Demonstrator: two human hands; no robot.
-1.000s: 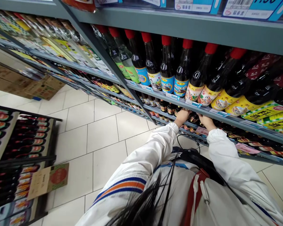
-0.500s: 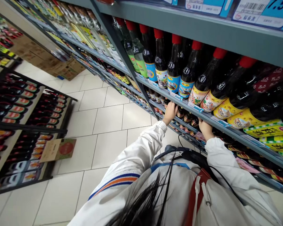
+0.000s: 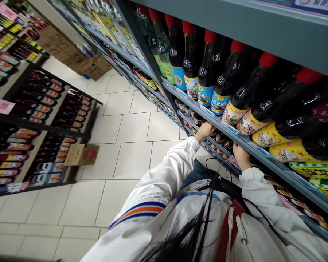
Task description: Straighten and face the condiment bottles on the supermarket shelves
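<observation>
My left hand (image 3: 205,131) reaches in beneath the front edge of a grey shelf (image 3: 243,140), its fingers mostly hidden there. To its right my right hand (image 3: 241,157) also goes under that edge, and its fingers are out of sight too. Small dark jars (image 3: 220,138) stand on the lower shelf between and around the hands. Whether either hand holds one cannot be made out. Above the hands, dark sauce bottles (image 3: 206,78) with red caps and blue, pink or yellow labels stand in a row.
The shelf above (image 3: 248,25) overhangs the bottles. Pink price cards (image 3: 288,205) hang lower right. Across the tiled floor (image 3: 132,158) is a rack of bottles (image 3: 51,105), with a small cardboard box (image 3: 81,154) at its corner. Stacked cartons (image 3: 97,67) stand farther back.
The camera view has shifted, so the shelves and rack appear moved. My left hand's fingers are now further under the shelf edge. My right hand stays beneath the edge.
</observation>
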